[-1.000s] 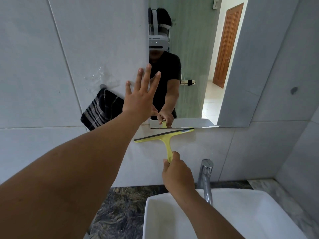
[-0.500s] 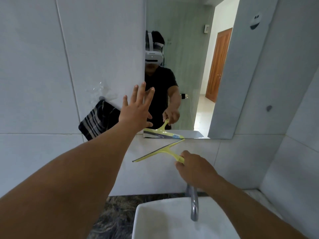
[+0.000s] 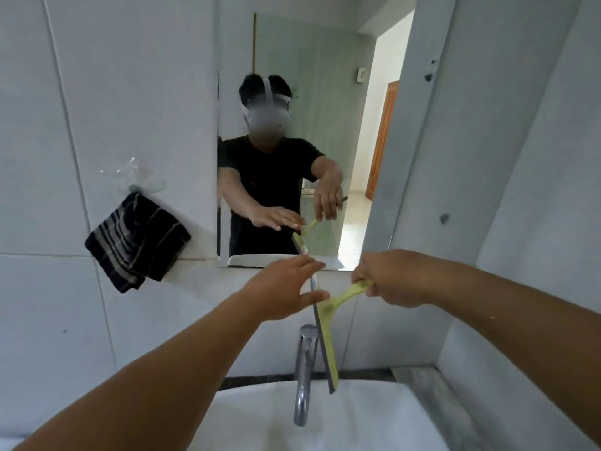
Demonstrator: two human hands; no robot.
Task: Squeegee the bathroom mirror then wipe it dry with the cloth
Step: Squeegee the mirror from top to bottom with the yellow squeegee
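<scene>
1. Far left of both hands, above the left forearm: a dark striped cloth, hanging from a hook on the white tiled wall, folded, one corner pointing down, well apart from either hand.
2. Left hand: stretched forward, fingers spread and loosely extended, fingertips just at the top of the squeegee's blade; whether actually touching it, cannot tell.
3. Above and beyond both hands: the mirror, its lower edge just above the left fingertips, reflecting a person in a black shirt with both arms reaching out.
4. Between the two hands: a yellow-green squeegee, turned so the blade runs nearly vertical, top end near the mirror's lower edge, bottom end hanging over the basin, handle angling up to the right.
5. Below the left hand, just left of the blade: a chrome tap, rising over the white sink.
6. Right hand: closed, fingers curled, pinching the end of the squeegee's handle, knuckles up, level with the left hand and near the mirror's lower right corner.
</scene>
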